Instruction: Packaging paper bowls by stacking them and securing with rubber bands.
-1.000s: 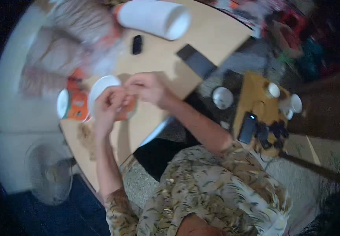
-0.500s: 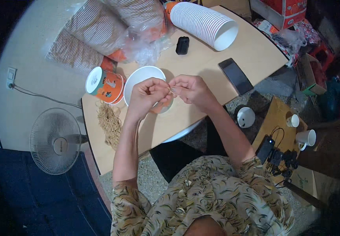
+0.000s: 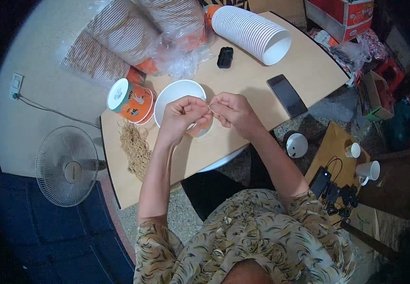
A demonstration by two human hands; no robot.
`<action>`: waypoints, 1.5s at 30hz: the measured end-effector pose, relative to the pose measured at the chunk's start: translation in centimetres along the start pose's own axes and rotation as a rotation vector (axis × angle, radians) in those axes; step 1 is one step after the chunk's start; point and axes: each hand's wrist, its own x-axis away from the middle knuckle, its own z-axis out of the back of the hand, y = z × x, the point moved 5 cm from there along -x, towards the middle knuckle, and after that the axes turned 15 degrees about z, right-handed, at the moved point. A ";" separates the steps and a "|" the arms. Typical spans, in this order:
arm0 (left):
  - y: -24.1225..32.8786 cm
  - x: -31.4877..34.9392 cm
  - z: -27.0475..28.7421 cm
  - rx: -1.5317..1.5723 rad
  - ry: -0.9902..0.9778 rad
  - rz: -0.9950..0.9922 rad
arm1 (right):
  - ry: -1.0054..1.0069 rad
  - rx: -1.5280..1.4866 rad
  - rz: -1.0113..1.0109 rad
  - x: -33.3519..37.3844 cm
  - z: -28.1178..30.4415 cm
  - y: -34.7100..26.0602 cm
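My left hand (image 3: 184, 117) and my right hand (image 3: 234, 114) meet fingertip to fingertip above the table, both closed in a pinch. Between them is a thin tan strand, mostly hidden by the fingers. Just behind my left hand stands a white paper bucket (image 3: 179, 88) with an orange printed side, its open mouth facing up. To its left, a short stack of orange and green paper buckets (image 3: 138, 105) rests upside down. A loose heap of tan, stringy loops (image 3: 136, 147) lies beside my left forearm.
Plastic-wrapped stacks of paper buckets (image 3: 119, 35) line the back left, and a long nested stack (image 3: 250, 33) lies at the back. A phone (image 3: 287, 96) and a small black case (image 3: 225, 57) are on the table (image 3: 243, 75). A fan (image 3: 67, 166) stands left; a low side table (image 3: 325, 142) with cups sits right.
The whole view has shifted slightly. Both hands stay pinched together over the table, with only small changes in the fingers.
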 end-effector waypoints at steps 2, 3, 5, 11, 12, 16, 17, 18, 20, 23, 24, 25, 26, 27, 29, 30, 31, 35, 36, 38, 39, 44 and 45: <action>0.0 -0.1 0.2 0.019 0.006 0.001 | 0.019 -0.039 -0.013 -0.1 0.3 0.2; 0.0 -0.1 0.2 0.038 0.012 0.002 | 0.039 -0.079 -0.027 -0.1 0.4 0.2; 0.1 -0.1 0.1 0.025 0.013 0.000 | 0.018 -0.074 -0.013 -0.1 0.5 0.0; 0.5 0.0 -0.3 -0.011 0.003 -0.024 | -0.017 -0.051 0.022 0.1 0.2 -0.7; 0.6 0.0 -0.4 -0.011 0.010 -0.013 | -0.012 -0.048 0.026 0.0 0.3 -0.7; 0.2 0.0 0.1 -0.010 0.002 -0.016 | -0.011 -0.077 0.039 -0.1 0.2 -0.8; 0.1 -0.1 0.1 -0.012 -0.004 -0.011 | -0.014 -0.077 0.036 0.0 0.2 -0.8; 0.0 -0.1 0.2 -0.014 -0.009 -0.006 | -0.017 -0.076 0.033 0.0 0.1 -0.8; 0.0 -0.1 0.1 -0.017 -0.013 -0.004 | -0.026 -0.069 0.031 0.0 0.1 -0.8; 0.1 -0.1 0.0 -0.030 -0.021 -0.006 | -0.039 -0.032 0.046 0.1 0.1 -1.0; 0.1 0.0 0.0 -0.040 -0.025 -0.011 | -0.043 -0.003 0.062 0.1 0.1 -1.1; 0.1 -0.1 0.0 -0.039 -0.024 -0.011 | -0.044 -0.003 0.062 0.0 0.1 -0.8; 0.1 0.0 0.0 -0.042 -0.027 -0.009 | -0.046 -0.023 0.092 0.0 -0.1 -0.6; 0.1 0.0 0.0 -0.044 -0.031 -0.007 | -0.047 -0.043 0.122 -0.1 -0.2 -0.5; 0.2 0.1 0.1 -0.042 -0.035 -0.004 | -0.065 -0.024 0.116 -0.2 -0.1 -0.6; 0.2 0.1 0.1 -0.040 -0.041 0.000 | -0.082 -0.005 0.110 -0.2 -0.1 -0.6; 0.2 0.2 0.1 -0.039 -0.040 0.000 | -0.083 -0.005 0.109 -0.2 -0.2 -0.8; 0.1 0.1 0.2 -0.044 -0.043 0.001 | -0.045 -0.003 0.073 -0.1 -0.1 -0.5; 0.0 0.1 0.2 -0.054 -0.046 -0.002 | -0.032 0.003 0.059 -0.1 -0.1 -0.3; -0.1 0.1 0.2 -0.050 -0.047 0.004 | -0.006 0.001 0.043 -0.1 0.0 -0.1; -0.1 0.1 0.2 -0.047 -0.048 0.009 | 0.020 -0.002 0.028 -0.1 0.1 -0.2; -0.1 0.1 0.2 -0.039 -0.048 0.002 | 0.018 -0.028 -0.011 0.2 0.1 -0.6; -0.1 0.1 0.1 -0.033 -0.052 0.007 | -0.003 0.010 0.037 0.2 0.1 -0.7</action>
